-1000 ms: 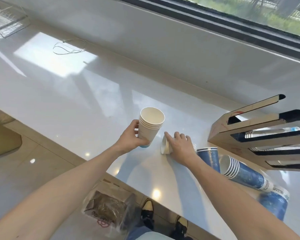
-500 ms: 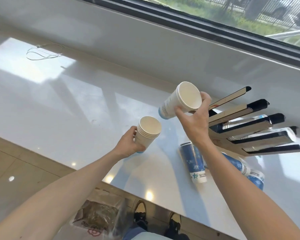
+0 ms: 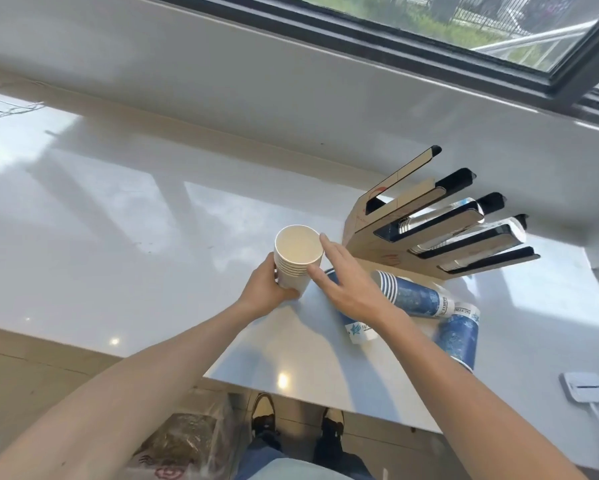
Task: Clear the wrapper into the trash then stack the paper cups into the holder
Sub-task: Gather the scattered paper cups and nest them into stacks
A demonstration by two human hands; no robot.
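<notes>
Left hand (image 3: 267, 289) wraps white nested paper cup stack (image 3: 296, 259), upright, mouth open, just above white surface (image 3: 118, 216), left of cardboard cup holder (image 3: 429, 233). Right hand (image 3: 351, 287) open, fingers spread, empty, thumb touching stack rim. Blue cup stack (image 3: 412, 297) lies on side right of hands; two more blue cups near it. Bagged trash (image 3: 187, 441) on floor below. Cups likely light, thin-walled, crushable: grip sidewall below rim, gentle squeeze.
</notes>
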